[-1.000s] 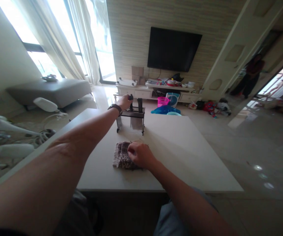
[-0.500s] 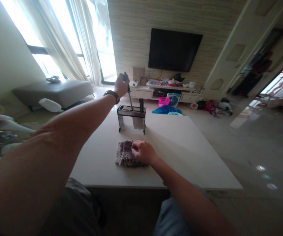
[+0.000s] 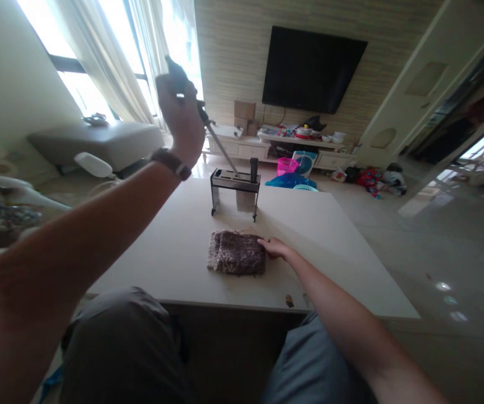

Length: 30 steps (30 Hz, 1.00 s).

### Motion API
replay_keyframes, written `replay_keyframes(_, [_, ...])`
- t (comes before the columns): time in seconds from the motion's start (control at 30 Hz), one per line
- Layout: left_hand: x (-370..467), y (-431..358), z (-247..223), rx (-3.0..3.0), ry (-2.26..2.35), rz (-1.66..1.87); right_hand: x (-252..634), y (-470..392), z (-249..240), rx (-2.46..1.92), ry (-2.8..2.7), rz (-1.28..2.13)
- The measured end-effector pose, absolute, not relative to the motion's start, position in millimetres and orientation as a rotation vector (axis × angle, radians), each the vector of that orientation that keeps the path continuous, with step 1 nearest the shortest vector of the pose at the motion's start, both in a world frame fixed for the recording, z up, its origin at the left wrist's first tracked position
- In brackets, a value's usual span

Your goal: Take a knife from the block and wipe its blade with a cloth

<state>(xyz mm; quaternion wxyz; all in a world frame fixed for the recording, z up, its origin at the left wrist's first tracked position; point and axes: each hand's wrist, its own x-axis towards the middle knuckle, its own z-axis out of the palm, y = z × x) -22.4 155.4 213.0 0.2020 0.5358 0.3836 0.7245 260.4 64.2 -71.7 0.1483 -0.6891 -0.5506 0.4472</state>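
Observation:
My left hand (image 3: 183,115), with a dark band at the wrist, is raised at upper left, wrapped round the dark handle of a long thin metal rod (image 3: 222,147). The rod slants down to the right, its lower end at the top of a metal-and-clear knife rack (image 3: 233,182). A black-handled item (image 3: 254,170) stands in the rack's right end. In front of the rack lies a folded brown and beige cloth (image 3: 238,253). My right hand (image 3: 273,247) pinches the cloth's upper right edge.
The white table (image 3: 330,264) holds the rack and cloth, with a small sticker (image 3: 289,301) near its front edge. Beyond are a pink basket (image 3: 286,166), a blue bag (image 3: 291,180) and a TV cabinet (image 3: 252,150). A grey bench (image 3: 99,143) stands left.
My left hand has moved up, left and closer, drawing the rod higher out of the rack. My right hand has shifted from on top of the cloth to its right edge.

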Motion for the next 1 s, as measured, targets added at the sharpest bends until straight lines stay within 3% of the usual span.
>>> replay_keyframes(0.07, [-25.4,122.2,172.5,1.345,1.036,2.260,259.6,64.1,-77.5,-1.948,-1.449,1.431])
replay_keyframes(0.27, [-36.6,75.8,40.6,0.914,1.152,1.849,247.4,64.3,-83.9,-1.793,-1.130,1.715])
replay_keyframes(0.4, [-44.7,74.0,-11.6,0.658,1.205,1.559,242.3,66.3,-89.7,-1.756,-0.956,1.801])
replay_keyframes(0.73, [-82.4,86.8,-78.7,0.881,1.175,0.973,220.6,61.4,-85.0,-1.611,-0.762,1.913])
replay_keyframes(1.0, [-102.8,90.6,-85.4,1.451,1.282,0.603,202.6,50.3,-84.6,-1.586,-0.798,1.847])
